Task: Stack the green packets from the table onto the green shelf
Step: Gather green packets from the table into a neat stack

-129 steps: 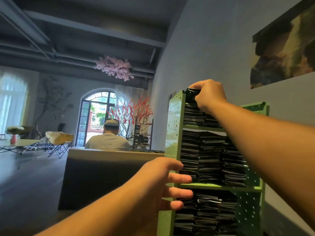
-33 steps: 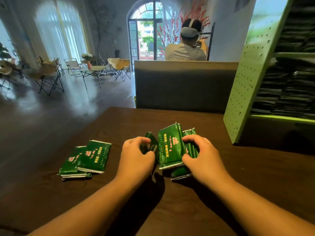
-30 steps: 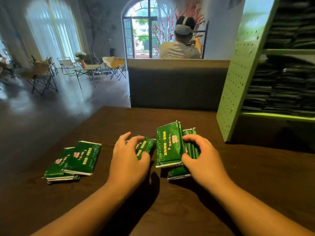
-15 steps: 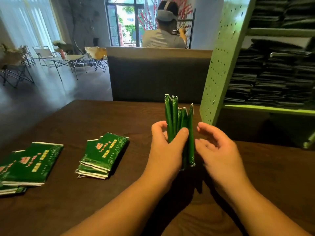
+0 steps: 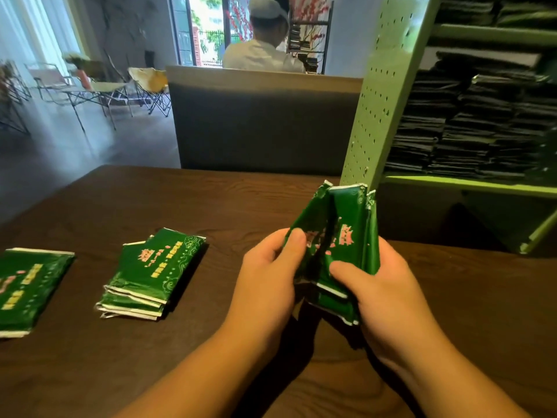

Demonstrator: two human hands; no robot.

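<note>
Both hands hold a bundle of green packets (image 5: 346,233) above the dark wooden table (image 5: 211,200), tilted with the printed faces toward me. My left hand (image 5: 268,282) grips the bundle's left side, thumb on the front. My right hand (image 5: 388,294) grips its right and lower side, thumb across the front. Two more piles of green packets lie flat on the table: one (image 5: 153,273) left of my hands, another (image 5: 27,288) at the far left edge. The green shelf (image 5: 379,95) stands at the right, its levels filled with stacked dark packets (image 5: 470,128).
A grey bench back (image 5: 262,122) runs behind the table's far edge, with a person sitting beyond it facing away. Folding chairs and a small table (image 5: 99,89) stand on the floor at the left. The shelf's lowest level (image 5: 464,185) sits just right of my hands.
The bundle stood on edge in my left hand half a second ago; now both hands grip it, and it is tilted to show its faces. The view has shifted right.
</note>
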